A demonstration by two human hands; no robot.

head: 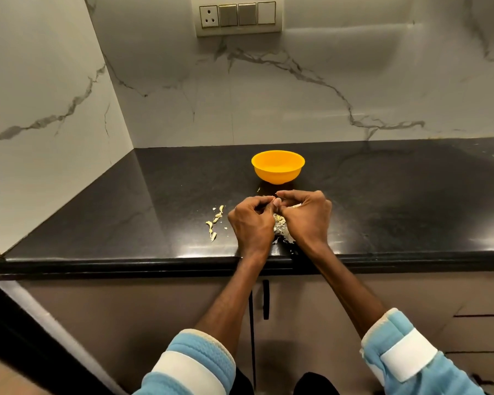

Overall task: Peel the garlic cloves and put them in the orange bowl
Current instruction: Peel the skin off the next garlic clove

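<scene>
The orange bowl [277, 166] stands upright on the black counter [154, 195], just beyond my hands. My left hand [251, 222] and my right hand [307, 216] meet over the counter near its front edge, fingers curled, pinching a garlic clove [275, 201] between their fingertips; the clove is mostly hidden by the fingers. A small heap of pale garlic pieces and skins [279, 222] lies on the counter between and under my hands. What the bowl holds cannot be made out.
Several loose garlic skins [215, 222] lie scattered left of my left hand. Marble walls close the counter at the back and left. A switch panel [237, 15] is on the back wall. Cabinet doors with a black handle [265, 299] are below the counter edge.
</scene>
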